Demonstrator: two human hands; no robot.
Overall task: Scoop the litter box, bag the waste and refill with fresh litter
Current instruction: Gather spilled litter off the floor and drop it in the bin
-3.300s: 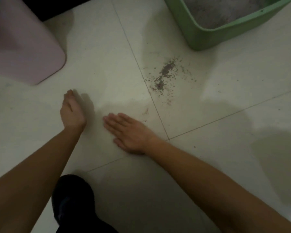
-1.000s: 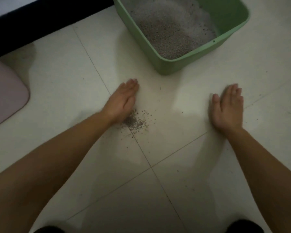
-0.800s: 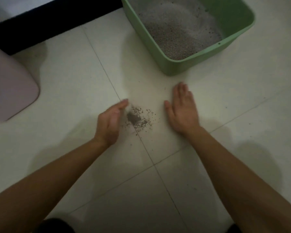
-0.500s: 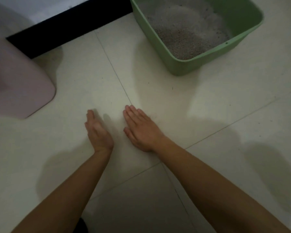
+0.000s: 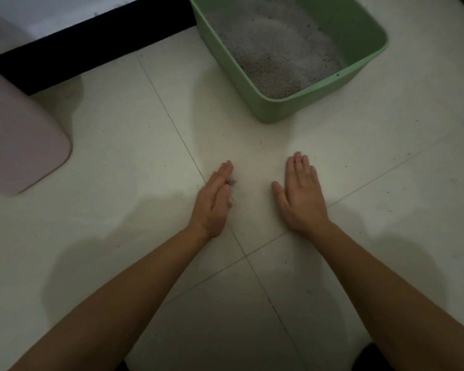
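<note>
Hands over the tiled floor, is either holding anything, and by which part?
Nothing is held. The left hand rests against scattered grey litter granules; the right hand lies flat.

Dim light, white tiled floor (image 5: 123,162). Left hand (image 5: 214,200) stands on its outer edge, fingers straight and together, a small clump of spilled litter (image 5: 231,182) just beside its palm side. Right hand (image 5: 300,195) lies flat, palm down, fingers straight, apart from the left. Green litter box (image 5: 276,108) beyond both hands, grey litter (image 5: 276,54) inside. Pink container (image 5: 22,140) at far left. Black strip (image 5: 86,46) along the wall.
</note>
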